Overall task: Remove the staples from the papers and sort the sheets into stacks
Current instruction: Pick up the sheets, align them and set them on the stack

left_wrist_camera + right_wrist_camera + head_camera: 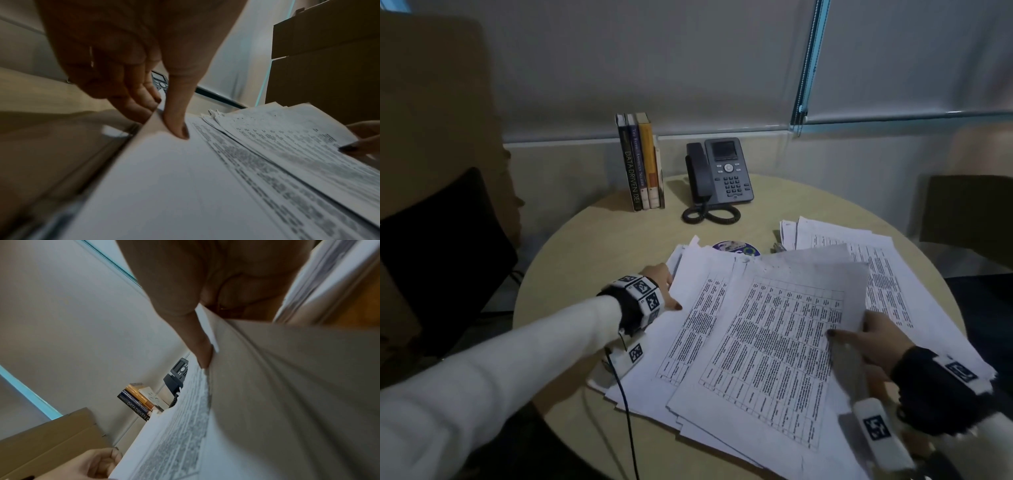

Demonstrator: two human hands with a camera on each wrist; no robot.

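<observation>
Round table [592,246] under dim light, and I've got my left hand [664,287] pinching the near stack's [688,342] edge while my right hand [873,339] grips a lifted sheet [784,335]; another stack [887,274] sits right, so sorting looks partway, staples unseen.

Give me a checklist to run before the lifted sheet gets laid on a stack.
1. Right hand pinches the lifted sheet at its right edge: ok.
2. Left hand pinches the left stack at its edge, thumb on top: ok.
3. Staple gone from the lifted sheet: cannot tell.
4. Right stack squared up: not ok, sheets fanned.
5. Desk phone and books apart from the papers: ok.
</observation>
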